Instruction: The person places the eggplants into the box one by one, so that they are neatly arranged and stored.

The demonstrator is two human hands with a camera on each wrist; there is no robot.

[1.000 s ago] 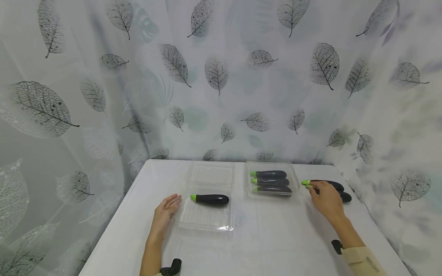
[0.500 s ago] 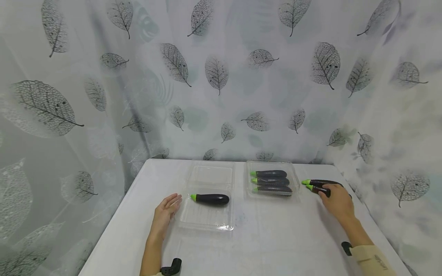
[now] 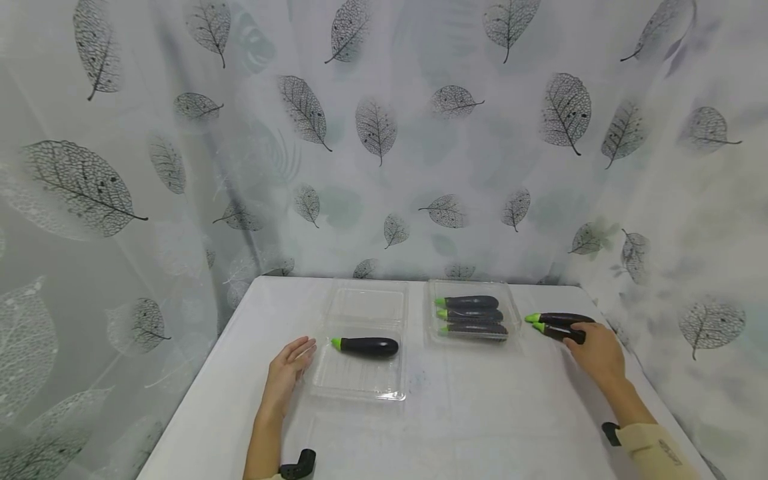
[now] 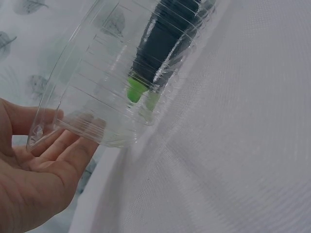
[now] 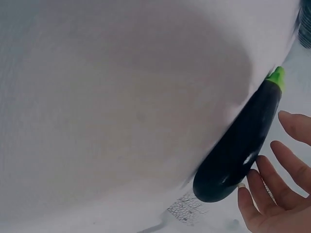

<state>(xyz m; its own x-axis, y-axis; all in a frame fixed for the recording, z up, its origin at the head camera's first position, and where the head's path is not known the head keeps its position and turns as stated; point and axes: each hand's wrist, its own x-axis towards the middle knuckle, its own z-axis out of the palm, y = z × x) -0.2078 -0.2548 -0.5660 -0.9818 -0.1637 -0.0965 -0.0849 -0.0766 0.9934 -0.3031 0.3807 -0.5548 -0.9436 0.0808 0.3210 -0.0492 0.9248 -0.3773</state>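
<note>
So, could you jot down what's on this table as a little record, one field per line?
Eggplants: six, green tips pointing left in the head view
Open container: clear plastic, lid folded back, one eggplant inside
Second container: three eggplants under clear plastic
Loose: far eggplant and near eggplant, side by side
Left hand: at the open container's left edge
Right hand: at the near eggplant's blunt end
Backdrop: leaf-print curtain
</note>
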